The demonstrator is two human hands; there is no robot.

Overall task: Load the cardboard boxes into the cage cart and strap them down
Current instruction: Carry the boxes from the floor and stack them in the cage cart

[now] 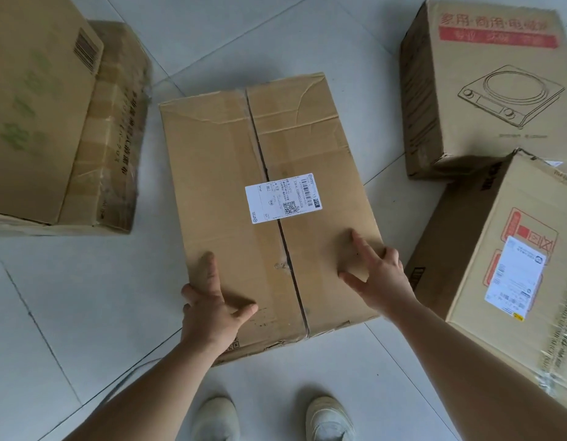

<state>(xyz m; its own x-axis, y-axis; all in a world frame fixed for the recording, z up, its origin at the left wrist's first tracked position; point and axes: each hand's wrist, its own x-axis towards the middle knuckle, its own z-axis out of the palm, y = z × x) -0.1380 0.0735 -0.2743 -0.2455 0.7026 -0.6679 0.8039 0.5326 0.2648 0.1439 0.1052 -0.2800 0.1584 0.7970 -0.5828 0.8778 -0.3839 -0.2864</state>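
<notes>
Pale floor tiles (84, 297) are serving as the staging ground, with cardboard boxes lying scattered around a standing person whose light shoes (216, 418) are showing at the bottom edge. The central box (244, 154) is lying flat on the floor just ahead of the feet, apart from its neighbours.

The person is bending over it with both arms reaching down to its near end. The left hand (212, 300) is gripping the near left corner, forefinger and thumb lying on the top face while the outer fingers are hooking over the side edge. The right hand (377, 272) is mirroring it on the right edge, forefinger stretched along the top and the other fingers curling over the side. Taking the two sides at once appears to be a way of sharing the load and keeping the box level for a lift.

The box's long axis is running away from the person, its far end leaning slightly left. The flap seam (259, 148) is following that line, with a white shipping label (283, 197) lying across it.

A cooker-printed box (485, 90) and a labelled box (498, 224) are sitting to the right, a taped box (37, 106) to the left. No cage cart is in view, so loading and strapping appear to be ahead.
</notes>
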